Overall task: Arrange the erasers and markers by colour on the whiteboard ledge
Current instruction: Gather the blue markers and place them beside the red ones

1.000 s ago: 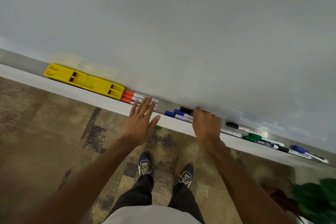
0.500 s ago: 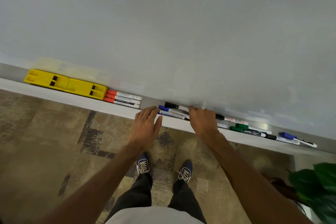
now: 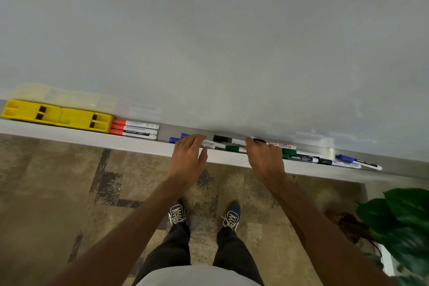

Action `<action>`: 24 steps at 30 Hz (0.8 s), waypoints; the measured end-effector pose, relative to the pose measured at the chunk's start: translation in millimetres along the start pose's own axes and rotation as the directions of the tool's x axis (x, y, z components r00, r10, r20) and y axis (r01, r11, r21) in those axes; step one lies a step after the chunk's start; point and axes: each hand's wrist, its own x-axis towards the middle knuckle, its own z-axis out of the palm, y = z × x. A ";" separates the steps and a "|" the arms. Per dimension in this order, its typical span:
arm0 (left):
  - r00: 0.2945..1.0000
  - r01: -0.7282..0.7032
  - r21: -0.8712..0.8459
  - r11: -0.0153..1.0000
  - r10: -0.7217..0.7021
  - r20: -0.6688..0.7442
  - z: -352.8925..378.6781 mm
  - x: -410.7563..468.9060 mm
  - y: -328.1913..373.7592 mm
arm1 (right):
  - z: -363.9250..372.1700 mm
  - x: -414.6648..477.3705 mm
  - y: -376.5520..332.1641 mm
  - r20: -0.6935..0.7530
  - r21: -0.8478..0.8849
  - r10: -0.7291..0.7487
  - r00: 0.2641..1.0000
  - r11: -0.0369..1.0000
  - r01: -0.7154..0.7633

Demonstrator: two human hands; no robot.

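Two yellow erasers lie end to end at the left of the whiteboard ledge. Three red markers are stacked right beside them. My left hand lies with fingers spread over two blue markers. Between my hands are a black marker and a green marker. My right hand curls over the black cap of a red-lettered marker; its fingertips are hidden. Further right lie green markers, a black marker and a blue marker.
The whiteboard fills the upper view. Patterned carpet and my shoes are below the ledge. A leafy plant stands at the lower right, close to the ledge's right end.
My left hand moved right, from the red markers onto the blue ones. My right hand shifted right along the ledge. A green marker now shows between my hands.
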 end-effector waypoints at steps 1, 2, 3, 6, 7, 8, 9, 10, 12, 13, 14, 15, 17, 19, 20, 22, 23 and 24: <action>1.000 -0.009 0.013 1.000 0.009 0.003 2.1 0.9 2.0 | 1.0 -2.4 4.7 0.015 0.010 0.012 1.000 1.000 -0.012; 1.000 -0.018 0.024 1.000 0.018 0.006 3.6 1.3 2.7 | 2.3 -4.0 8.4 0.024 0.016 0.018 1.000 1.000 -0.018; 1.000 -0.027 0.033 0.999 0.026 0.008 4.7 1.5 2.4 | 3.5 -4.9 11.0 0.033 0.013 0.019 0.999 1.000 -0.020; 0.999 -0.034 0.060 0.998 0.032 0.040 9.4 2.2 3.4 | 7.0 -8.7 21.5 0.073 -0.007 0.035 0.997 0.999 -0.034; 0.998 -0.027 0.069 0.997 0.023 0.059 10.8 2.5 3.4 | 7.4 -9.4 24.8 0.080 -0.010 0.041 0.996 0.999 -0.041; 0.997 -0.019 0.076 0.997 0.013 0.076 12.1 2.9 3.7 | 7.2 -9.9 27.6 0.084 -0.018 0.050 0.995 0.999 -0.048; 0.996 -0.012 0.080 0.997 0.005 0.088 13.4 3.2 4.0 | 7.2 -10.3 29.7 0.084 -0.035 0.056 0.995 0.998 -0.053; 0.995 -0.008 0.082 0.997 0.000 0.096 14.9 3.3 4.5 | 7.8 -11.2 31.3 0.082 -0.055 0.059 0.995 0.997 -0.055; 0.994 -0.009 0.088 0.996 0.000 0.107 17.4 3.1 5.4 | 8.6 -12.7 34.3 0.076 -0.073 0.052 0.996 0.996 -0.046; 0.994 -0.014 0.093 0.996 0.004 0.110 18.3 2.6 5.8 | 8.2 -13.3 35.8 0.084 -0.074 0.047 0.995 0.996 -0.041; 0.994 -0.023 0.096 0.995 0.013 0.110 19.4 2.1 6.3 | 7.7 -14.3 38.0 0.093 -0.077 0.044 0.995 0.996 -0.037; 0.994 -0.036 0.098 0.995 0.025 0.107 20.3 1.7 7.2 | 6.4 -15.3 40.0 0.095 -0.085 0.046 0.994 0.996 -0.038; 0.994 -0.056 0.099 0.993 0.046 0.104 21.8 1.4 9.9 | 2.8 -16.9 44.0 0.073 -0.080 0.065 0.995 0.995 -0.059; 0.992 -0.065 0.106 0.992 0.053 0.113 23.1 1.9 13.0 | 0.0 -19.3 50.1 0.033 -0.024 0.093 0.995 0.995 -0.093; 0.991 -0.068 0.108 0.992 0.055 0.119 24.1 2.4 14.7 | -0.6 -21.3 55.3 0.037 0.017 0.119 0.992 0.993 -0.120; 0.990 -0.069 0.108 0.992 0.055 0.130 26.5 3.2 19.5 | -1.7 -26.2 72.0 0.067 0.086 0.187 0.980 0.978 -0.192; 0.990 -0.070 0.105 0.992 0.056 0.130 28.0 3.3 22.8 | -1.2 -29.6 83.5 0.061 0.097 0.219 0.974 0.970 -0.224; 0.990 -0.073 0.101 0.992 0.060 0.127 29.8 3.5 27.1 | -0.5 -34.2 96.2 0.041 0.104 0.249 0.968 0.962 -0.252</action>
